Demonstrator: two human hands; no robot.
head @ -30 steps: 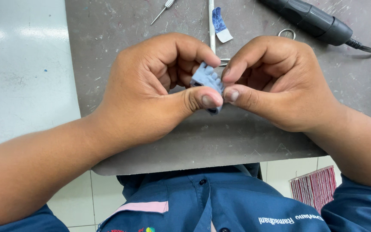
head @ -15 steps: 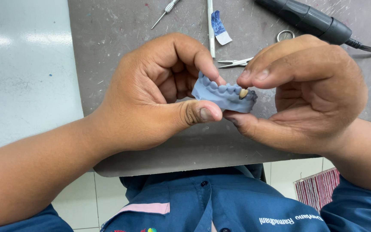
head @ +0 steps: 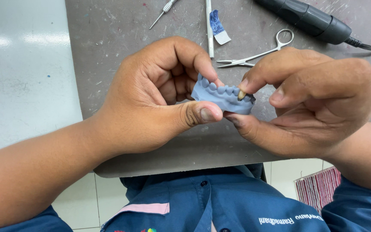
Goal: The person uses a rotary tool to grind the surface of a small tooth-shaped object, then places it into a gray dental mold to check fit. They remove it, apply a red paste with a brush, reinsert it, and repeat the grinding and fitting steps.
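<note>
A blue dental model (head: 220, 96) with a row of moulded teeth is held up above the grey work mat (head: 121, 51). My left hand (head: 159, 99) grips its left end between thumb and fingers. My right hand (head: 310, 103) supports the model's right end from below with the thumb, while the forefinger presses a small cream-coloured tooth (head: 241, 94) that sits in the model's row.
On the mat behind the hands lie steel scissor-handled forceps (head: 258, 53), a thin metal tool (head: 209, 25), a small pointed instrument (head: 162, 13), a blue-and-white strip (head: 217, 26) and a black corded handpiece (head: 310, 19). The white bench top (head: 18, 73) is to the left.
The hands have spread apart and turned the blue model so its teeth face up; the cream tooth, hidden a second ago, now shows under the right forefinger.
</note>
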